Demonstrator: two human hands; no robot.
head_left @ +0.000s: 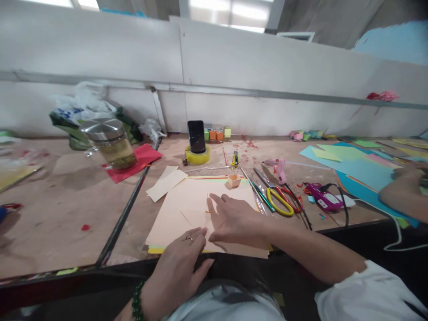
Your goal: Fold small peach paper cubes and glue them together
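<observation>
A stack of pale peach paper (174, 205) lies at the table's front edge, with yellow sheets showing beneath it. My right hand (234, 218) rests on the stack, fingers spread, over a thin cut or folded piece whose outline is hard to make out. Beside it my left hand (183, 261), wearing a ring, touches the stack's near edge with its fingertips, thumb apart. A small peach paper box (234, 180) stands at the back of the stack. Two peach strips (165, 185) lie at its left corner.
Scissors (279, 200), a pink glue gun (279, 169) and a purple device (323, 197) with cords lie right. Behind are a phone (196, 136) on yellow tape (197, 155) and a cutter (235, 158). A glass jar (117, 151) stands left. Another person's hand (404, 189) is far right.
</observation>
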